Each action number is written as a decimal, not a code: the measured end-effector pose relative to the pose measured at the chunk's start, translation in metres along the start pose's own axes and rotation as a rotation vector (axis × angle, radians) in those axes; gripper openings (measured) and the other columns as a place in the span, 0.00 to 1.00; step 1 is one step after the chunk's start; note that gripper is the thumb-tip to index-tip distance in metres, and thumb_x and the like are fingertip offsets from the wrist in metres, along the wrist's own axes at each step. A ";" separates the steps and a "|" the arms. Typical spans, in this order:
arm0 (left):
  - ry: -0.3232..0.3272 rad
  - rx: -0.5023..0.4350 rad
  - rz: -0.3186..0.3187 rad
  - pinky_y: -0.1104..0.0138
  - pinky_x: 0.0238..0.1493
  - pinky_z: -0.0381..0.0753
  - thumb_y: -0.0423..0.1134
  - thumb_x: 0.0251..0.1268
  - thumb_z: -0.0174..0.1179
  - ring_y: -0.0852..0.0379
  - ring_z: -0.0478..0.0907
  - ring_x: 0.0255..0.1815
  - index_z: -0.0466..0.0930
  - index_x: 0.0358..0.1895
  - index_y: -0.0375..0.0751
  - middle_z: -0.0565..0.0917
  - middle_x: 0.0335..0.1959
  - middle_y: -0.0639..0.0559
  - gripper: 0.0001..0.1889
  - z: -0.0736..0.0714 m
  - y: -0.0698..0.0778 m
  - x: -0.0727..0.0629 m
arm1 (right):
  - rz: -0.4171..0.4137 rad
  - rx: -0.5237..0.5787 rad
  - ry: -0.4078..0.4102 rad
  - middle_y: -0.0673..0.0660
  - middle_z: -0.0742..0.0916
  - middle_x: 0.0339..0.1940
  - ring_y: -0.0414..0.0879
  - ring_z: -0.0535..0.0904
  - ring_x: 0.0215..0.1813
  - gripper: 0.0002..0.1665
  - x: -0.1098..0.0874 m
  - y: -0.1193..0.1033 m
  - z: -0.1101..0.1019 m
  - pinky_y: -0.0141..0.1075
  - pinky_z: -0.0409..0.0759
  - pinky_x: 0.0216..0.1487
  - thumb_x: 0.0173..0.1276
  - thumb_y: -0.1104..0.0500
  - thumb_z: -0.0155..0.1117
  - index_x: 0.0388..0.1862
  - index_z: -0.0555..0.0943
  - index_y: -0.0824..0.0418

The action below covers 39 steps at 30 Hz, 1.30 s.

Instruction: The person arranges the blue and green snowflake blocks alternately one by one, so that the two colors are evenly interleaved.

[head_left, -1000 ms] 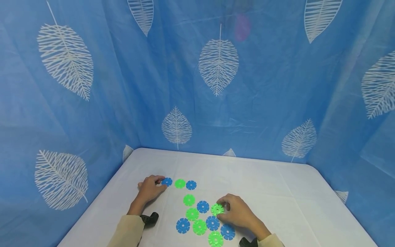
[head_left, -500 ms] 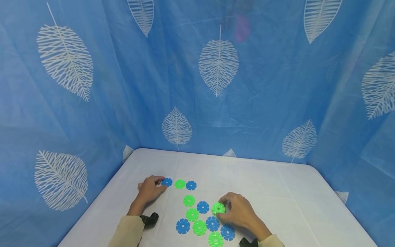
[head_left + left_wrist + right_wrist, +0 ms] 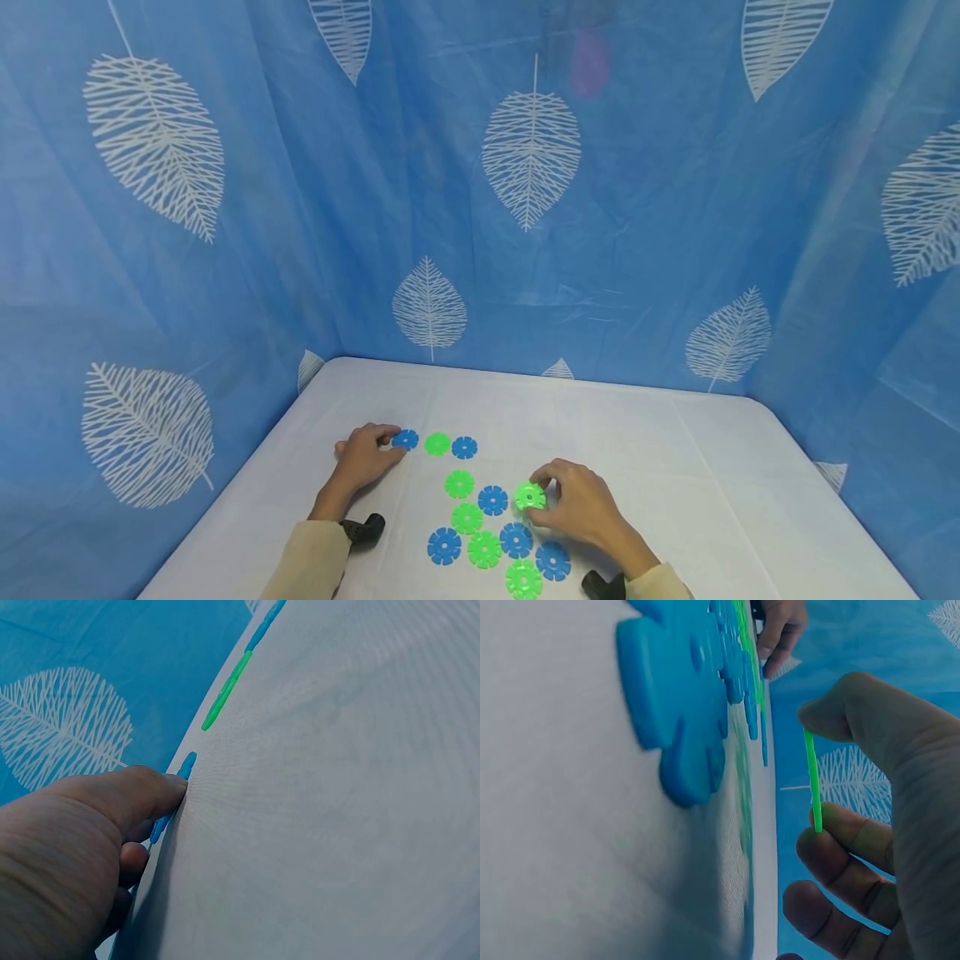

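Note:
My right hand (image 3: 581,507) pinches a green notched plastic building disc (image 3: 529,497) between thumb and fingertips. In the right wrist view that green disc (image 3: 814,780) is edge-on, held off the white tabletop. At the far left, the thumb and fingers of my left hand (image 3: 365,457) grip the edges of a blue notched disc (image 3: 406,440), which lies on the table. The left wrist view has this blue disc (image 3: 189,766) edge-on, partly covered by the thumb. To its right lie a green disc (image 3: 437,444) and a blue disc (image 3: 464,447).
Several more discs lie flat between the hands and toward the front, among them a green one (image 3: 460,484), a blue one (image 3: 492,500) and a blue one (image 3: 445,547). Blue leaf-print curtains (image 3: 645,208) surround the white table (image 3: 675,467) at back and sides.
The right hand has raised the green disc slightly and shifted a little away from the front discs. My left hand stays on its blue disc.

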State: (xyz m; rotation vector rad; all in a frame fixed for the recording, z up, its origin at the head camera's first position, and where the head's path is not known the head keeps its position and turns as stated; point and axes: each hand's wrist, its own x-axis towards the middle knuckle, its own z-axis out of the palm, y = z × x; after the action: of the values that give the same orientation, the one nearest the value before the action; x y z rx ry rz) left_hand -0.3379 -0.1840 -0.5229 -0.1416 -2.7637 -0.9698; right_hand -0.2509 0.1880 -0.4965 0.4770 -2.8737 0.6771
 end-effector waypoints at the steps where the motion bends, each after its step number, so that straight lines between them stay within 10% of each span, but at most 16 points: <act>1: 0.000 0.001 -0.002 0.55 0.43 0.52 0.46 0.56 0.71 0.56 0.72 0.39 0.87 0.53 0.48 0.79 0.32 0.57 0.20 0.000 0.000 0.000 | -0.003 0.000 0.005 0.36 0.84 0.35 0.30 0.71 0.31 0.27 0.001 0.000 0.000 0.29 0.70 0.33 0.48 0.32 0.77 0.42 0.86 0.44; 20: -0.005 0.005 -0.002 0.53 0.44 0.53 0.45 0.57 0.70 0.56 0.71 0.39 0.87 0.53 0.47 0.80 0.33 0.57 0.19 0.000 -0.001 0.001 | 0.013 0.045 0.140 0.41 0.85 0.35 0.33 0.72 0.30 0.23 0.040 -0.012 -0.010 0.31 0.69 0.31 0.49 0.37 0.78 0.42 0.86 0.44; 39: 0.004 0.003 0.003 0.54 0.43 0.53 0.46 0.56 0.70 0.55 0.71 0.38 0.87 0.53 0.46 0.79 0.32 0.56 0.20 -0.001 0.001 -0.001 | 0.109 0.179 0.179 0.45 0.86 0.35 0.38 0.77 0.33 0.23 0.073 -0.013 0.025 0.37 0.74 0.35 0.52 0.39 0.77 0.43 0.87 0.47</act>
State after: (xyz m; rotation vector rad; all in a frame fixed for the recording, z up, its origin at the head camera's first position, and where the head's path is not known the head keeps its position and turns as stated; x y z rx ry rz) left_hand -0.3367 -0.1841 -0.5219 -0.1429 -2.7603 -0.9646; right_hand -0.3172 0.1459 -0.4972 0.2667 -2.6985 0.9496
